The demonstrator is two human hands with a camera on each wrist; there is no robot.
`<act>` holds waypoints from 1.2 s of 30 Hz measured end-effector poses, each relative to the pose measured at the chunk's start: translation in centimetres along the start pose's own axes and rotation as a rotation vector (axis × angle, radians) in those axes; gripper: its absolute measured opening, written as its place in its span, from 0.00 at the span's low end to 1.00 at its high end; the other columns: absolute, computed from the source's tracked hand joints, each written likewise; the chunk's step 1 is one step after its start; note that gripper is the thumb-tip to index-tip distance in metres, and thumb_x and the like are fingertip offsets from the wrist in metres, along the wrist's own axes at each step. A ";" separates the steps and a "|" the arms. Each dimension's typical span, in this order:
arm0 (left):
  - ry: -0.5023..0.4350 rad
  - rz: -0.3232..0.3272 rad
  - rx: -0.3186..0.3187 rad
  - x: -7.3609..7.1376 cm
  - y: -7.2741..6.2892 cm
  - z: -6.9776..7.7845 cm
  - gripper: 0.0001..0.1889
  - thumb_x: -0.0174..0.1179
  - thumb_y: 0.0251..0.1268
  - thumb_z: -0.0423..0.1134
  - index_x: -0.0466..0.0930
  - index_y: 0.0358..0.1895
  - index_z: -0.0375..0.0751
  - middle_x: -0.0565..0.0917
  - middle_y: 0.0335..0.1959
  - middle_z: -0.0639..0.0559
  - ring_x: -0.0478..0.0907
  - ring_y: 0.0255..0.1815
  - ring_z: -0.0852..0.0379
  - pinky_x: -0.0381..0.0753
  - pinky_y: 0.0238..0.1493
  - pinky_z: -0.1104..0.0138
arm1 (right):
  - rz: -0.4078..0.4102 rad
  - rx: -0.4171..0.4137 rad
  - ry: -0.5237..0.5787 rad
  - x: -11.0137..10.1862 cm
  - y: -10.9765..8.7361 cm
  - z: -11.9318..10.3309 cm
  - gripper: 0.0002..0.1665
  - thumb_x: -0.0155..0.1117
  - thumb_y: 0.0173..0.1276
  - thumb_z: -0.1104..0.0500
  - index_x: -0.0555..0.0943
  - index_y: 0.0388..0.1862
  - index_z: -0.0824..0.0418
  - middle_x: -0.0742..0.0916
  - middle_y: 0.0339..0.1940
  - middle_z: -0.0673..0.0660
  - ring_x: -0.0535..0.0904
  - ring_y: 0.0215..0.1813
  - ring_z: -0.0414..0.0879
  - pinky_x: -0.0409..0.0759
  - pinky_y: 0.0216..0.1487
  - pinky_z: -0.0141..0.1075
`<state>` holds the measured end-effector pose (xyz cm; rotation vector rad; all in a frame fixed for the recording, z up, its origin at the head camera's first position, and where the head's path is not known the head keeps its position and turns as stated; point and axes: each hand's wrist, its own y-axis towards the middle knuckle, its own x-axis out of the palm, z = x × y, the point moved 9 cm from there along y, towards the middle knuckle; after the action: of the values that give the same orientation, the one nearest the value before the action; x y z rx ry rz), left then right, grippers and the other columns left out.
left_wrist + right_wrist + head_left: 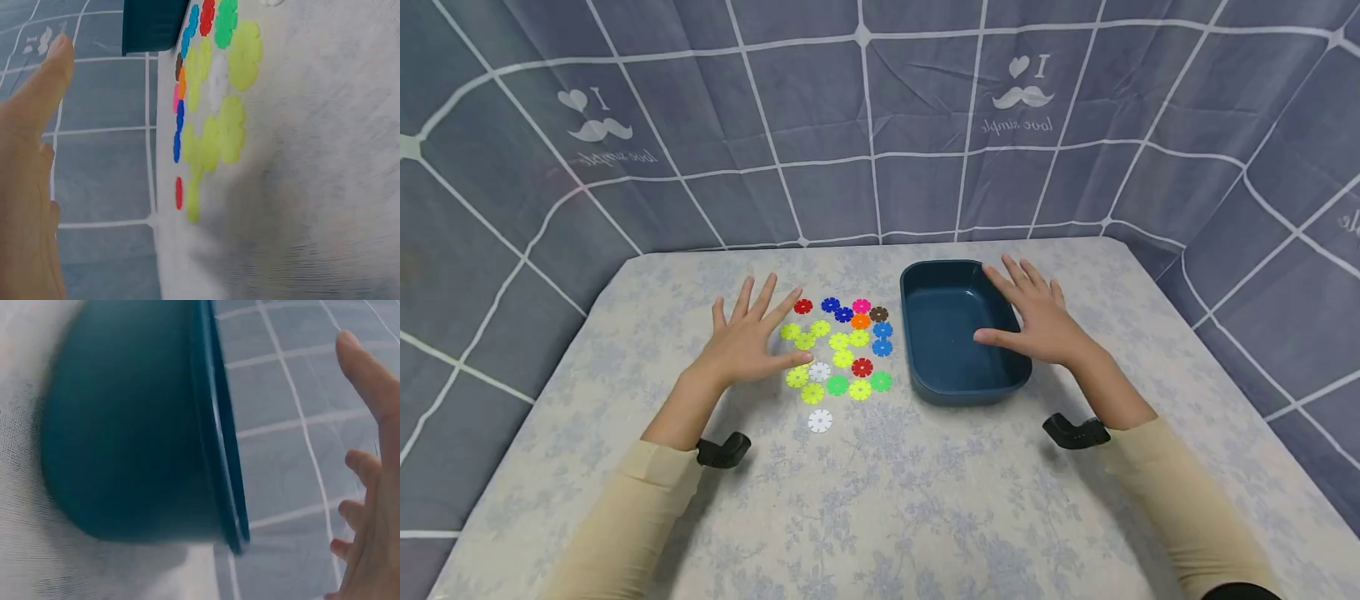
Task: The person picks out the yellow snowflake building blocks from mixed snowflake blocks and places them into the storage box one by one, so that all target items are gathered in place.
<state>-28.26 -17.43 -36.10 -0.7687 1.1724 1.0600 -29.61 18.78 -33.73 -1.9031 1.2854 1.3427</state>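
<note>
My left hand [747, 343], fingers spread, hovers at the left side of a group of flat notched plastic discs. Its thumb overlaps the group in the head view. Among the discs are several yellow-green ones [838, 341], a red one [862, 367], a white one [820, 421], a green one [837, 385], an orange one [860, 321] and a brown one [878, 314]. My right hand [1036, 321], also spread and holding nothing, is above the right side of a dark teal bin [951, 333]. In the right wrist view the hand [375, 481] stands apart from the bin's rim [215, 425].
The discs and bin sit on a table with a pale floral cloth [880, 500]. A grey curtain with white grid lines [820, 125] surrounds the back and sides. Black wrist-worn devices [722, 451] sit below both hands.
</note>
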 end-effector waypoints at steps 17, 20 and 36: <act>-0.329 -0.002 -0.119 3.3 0.9 -4.7 0.38 0.58 0.69 0.51 0.56 0.75 0.34 0.60 0.73 0.34 0.54 0.73 0.34 0.53 0.69 0.43 | 0.032 0.027 0.814 4.3 -4.2 5.9 0.42 0.53 0.72 0.68 0.47 0.80 0.61 0.53 0.77 0.71 0.51 0.74 0.70 0.55 0.65 0.64; -0.365 0.019 -0.148 3.7 1.2 -5.2 0.34 0.58 0.70 0.47 0.60 0.72 0.32 0.63 0.71 0.33 0.55 0.73 0.34 0.54 0.69 0.44 | 0.018 -0.001 0.847 4.8 -4.4 6.0 0.43 0.54 0.71 0.67 0.47 0.79 0.61 0.53 0.76 0.73 0.51 0.74 0.70 0.60 0.67 0.51; -0.351 0.027 -0.185 4.3 2.7 -5.5 0.26 0.61 0.68 0.37 0.70 0.66 0.31 0.71 0.64 0.31 0.63 0.67 0.34 0.60 0.67 0.45 | -0.110 -0.072 1.024 6.0 -5.0 5.7 0.51 0.60 0.66 0.71 0.44 0.80 0.57 0.56 0.72 0.81 0.70 0.65 0.37 0.75 0.55 0.34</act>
<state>-32.47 -20.40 -41.52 -0.6759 0.7955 1.2794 -27.28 22.99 -42.15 -2.7925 1.5010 0.2862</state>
